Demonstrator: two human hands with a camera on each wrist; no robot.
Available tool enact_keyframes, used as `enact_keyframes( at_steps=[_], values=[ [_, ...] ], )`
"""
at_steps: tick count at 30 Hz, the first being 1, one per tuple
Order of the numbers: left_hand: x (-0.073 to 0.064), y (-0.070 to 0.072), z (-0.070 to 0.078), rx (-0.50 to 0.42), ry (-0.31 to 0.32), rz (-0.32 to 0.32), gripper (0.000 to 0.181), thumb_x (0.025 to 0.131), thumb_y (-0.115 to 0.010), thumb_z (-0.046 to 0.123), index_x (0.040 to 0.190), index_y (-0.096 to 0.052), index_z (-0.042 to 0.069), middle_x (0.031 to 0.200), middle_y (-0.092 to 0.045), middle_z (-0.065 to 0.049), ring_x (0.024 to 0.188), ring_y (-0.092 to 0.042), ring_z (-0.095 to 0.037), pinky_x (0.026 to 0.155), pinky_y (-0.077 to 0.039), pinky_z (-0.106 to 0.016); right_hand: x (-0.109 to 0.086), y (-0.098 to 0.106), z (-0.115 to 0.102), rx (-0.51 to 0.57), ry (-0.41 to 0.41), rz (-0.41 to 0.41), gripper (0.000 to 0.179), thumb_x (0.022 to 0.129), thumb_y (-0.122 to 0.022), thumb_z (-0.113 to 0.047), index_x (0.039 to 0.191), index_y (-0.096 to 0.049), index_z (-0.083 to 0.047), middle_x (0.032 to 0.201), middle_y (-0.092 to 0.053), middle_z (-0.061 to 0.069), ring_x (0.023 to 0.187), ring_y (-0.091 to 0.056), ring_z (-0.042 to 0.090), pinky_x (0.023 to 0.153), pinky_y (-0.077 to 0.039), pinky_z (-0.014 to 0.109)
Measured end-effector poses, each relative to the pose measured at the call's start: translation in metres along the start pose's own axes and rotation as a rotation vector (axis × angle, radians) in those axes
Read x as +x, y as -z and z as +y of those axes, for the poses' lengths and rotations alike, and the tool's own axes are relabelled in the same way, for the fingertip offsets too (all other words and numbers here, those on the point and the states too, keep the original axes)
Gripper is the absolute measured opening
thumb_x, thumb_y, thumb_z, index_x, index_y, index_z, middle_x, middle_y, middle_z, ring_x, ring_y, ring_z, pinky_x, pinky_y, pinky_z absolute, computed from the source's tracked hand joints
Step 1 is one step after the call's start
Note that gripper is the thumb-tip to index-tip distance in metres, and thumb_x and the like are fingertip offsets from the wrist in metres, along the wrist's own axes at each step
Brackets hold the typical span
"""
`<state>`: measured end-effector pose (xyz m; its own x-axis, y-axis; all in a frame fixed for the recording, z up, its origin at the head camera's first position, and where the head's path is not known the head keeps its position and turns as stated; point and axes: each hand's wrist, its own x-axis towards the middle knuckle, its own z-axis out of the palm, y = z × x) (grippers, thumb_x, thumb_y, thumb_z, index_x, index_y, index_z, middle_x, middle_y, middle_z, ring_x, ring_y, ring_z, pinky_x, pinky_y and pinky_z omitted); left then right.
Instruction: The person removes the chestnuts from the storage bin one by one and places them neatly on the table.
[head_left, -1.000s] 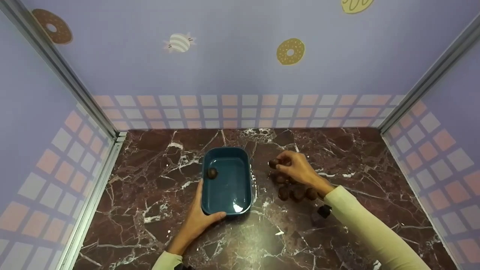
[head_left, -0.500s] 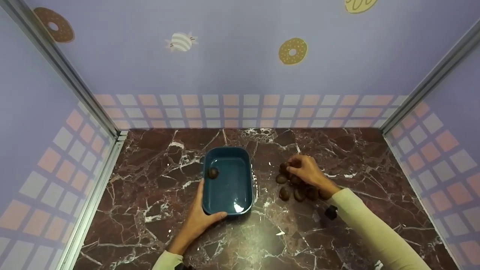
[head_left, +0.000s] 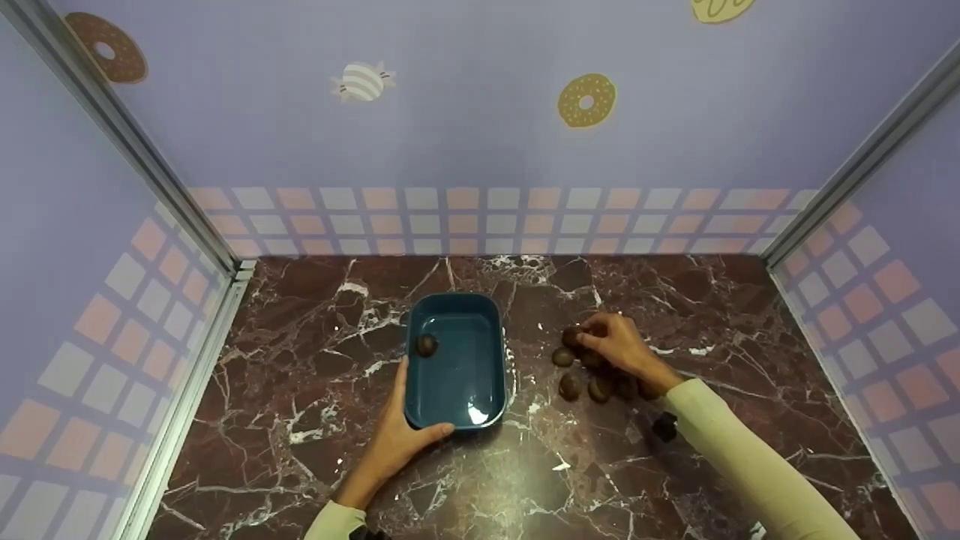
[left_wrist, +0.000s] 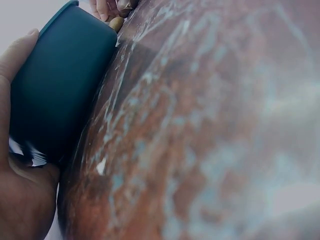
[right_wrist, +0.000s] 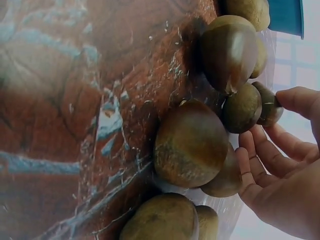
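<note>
My left hand (head_left: pixel 397 439) holds the near left corner of a teal rectangular baking dish (head_left: pixel 457 417), fingers along its left side and thumb at the near rim. One brown chestnut (head_left: pixel 427 345) lies inside, by the left wall. To the right of the dish, my right hand (head_left: pixel 619 341) reaches over a group of several chestnuts (head_left: pixel 569 387) on the table. In the right wrist view its thumb and fingertips pinch a small chestnut (right_wrist: pixel 270 104) at the far side of the group, beside another chestnut (right_wrist: pixel 242 107). The palm partly hides the pile in the head view.
The table (head_left: pixel 322 480) is dark red marble with white veins. A lilac wall (head_left: pixel 480 135) with pink and white squares stands behind it, and side panels (head_left: pixel 892 315) close in left and right. Larger chestnuts (right_wrist: pixel 191 145) lie near the right wrist.
My right hand has shifted right and slightly nearer from its place left of the pile, back over the chestnuts. The left hand, the dish and the chestnut inside stay put.
</note>
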<state>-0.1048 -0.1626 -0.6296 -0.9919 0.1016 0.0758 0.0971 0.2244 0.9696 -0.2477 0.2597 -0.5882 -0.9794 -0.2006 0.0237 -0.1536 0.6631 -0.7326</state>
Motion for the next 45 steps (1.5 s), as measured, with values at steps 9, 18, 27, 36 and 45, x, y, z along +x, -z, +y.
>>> enact_keyframes(
  at_steps=[9,18,27,36,45],
  values=[
    [-0.001,-0.001,0.001,0.01,0.009,0.005,0.137,0.079,-0.102,0.028,0.179,-0.009,0.015,0.182,-0.016,-0.02,0.165,-0.022,-0.044,0.127,-0.022,-0.067,-0.001,0.005,0.004,-0.01,0.013,-0.003,0.021,0.101,-0.079,-0.013,0.113,-0.079,0.004,0.105,-0.082,0.019,0.097,-0.078,0.036,0.094,-0.06,0.056],
    [-0.001,0.0,-0.001,0.006,0.014,-0.007,0.137,0.081,-0.101,0.029,0.179,-0.007,0.016,0.183,-0.015,-0.019,0.166,-0.02,-0.043,0.128,-0.022,-0.068,-0.001,0.006,0.006,-0.038,0.003,0.01,0.02,0.103,-0.077,-0.016,0.113,-0.082,0.001,0.108,-0.082,0.016,0.099,-0.076,0.034,0.095,-0.058,0.054],
    [0.0,0.0,-0.002,-0.001,0.008,0.0,0.138,0.079,-0.102,0.027,0.179,-0.008,0.016,0.182,-0.018,-0.02,0.165,-0.023,-0.043,0.128,-0.023,-0.067,0.003,0.006,0.007,-0.071,0.051,0.018,0.022,0.107,-0.072,-0.017,0.114,-0.085,0.0,0.107,-0.082,0.015,0.099,-0.075,0.036,0.094,-0.057,0.058],
    [-0.001,-0.001,-0.001,-0.006,0.009,0.005,0.139,0.078,-0.103,0.026,0.179,-0.009,0.013,0.181,-0.021,-0.023,0.164,-0.027,-0.044,0.127,-0.025,-0.066,0.008,0.003,0.022,-0.043,0.127,0.049,0.023,0.106,-0.073,-0.022,0.11,-0.086,-0.003,0.106,-0.083,0.015,0.099,-0.078,0.036,0.092,-0.059,0.054],
    [-0.001,0.0,-0.001,0.007,0.016,0.0,0.137,0.08,-0.102,0.027,0.179,-0.008,0.015,0.182,-0.017,-0.02,0.166,-0.021,-0.044,0.128,-0.022,-0.068,0.006,0.011,-0.01,-0.043,0.045,0.069,0.022,0.106,-0.074,-0.009,0.121,-0.081,0.005,0.117,-0.081,0.022,0.107,-0.076,0.04,0.102,-0.057,0.058]
  ],
)
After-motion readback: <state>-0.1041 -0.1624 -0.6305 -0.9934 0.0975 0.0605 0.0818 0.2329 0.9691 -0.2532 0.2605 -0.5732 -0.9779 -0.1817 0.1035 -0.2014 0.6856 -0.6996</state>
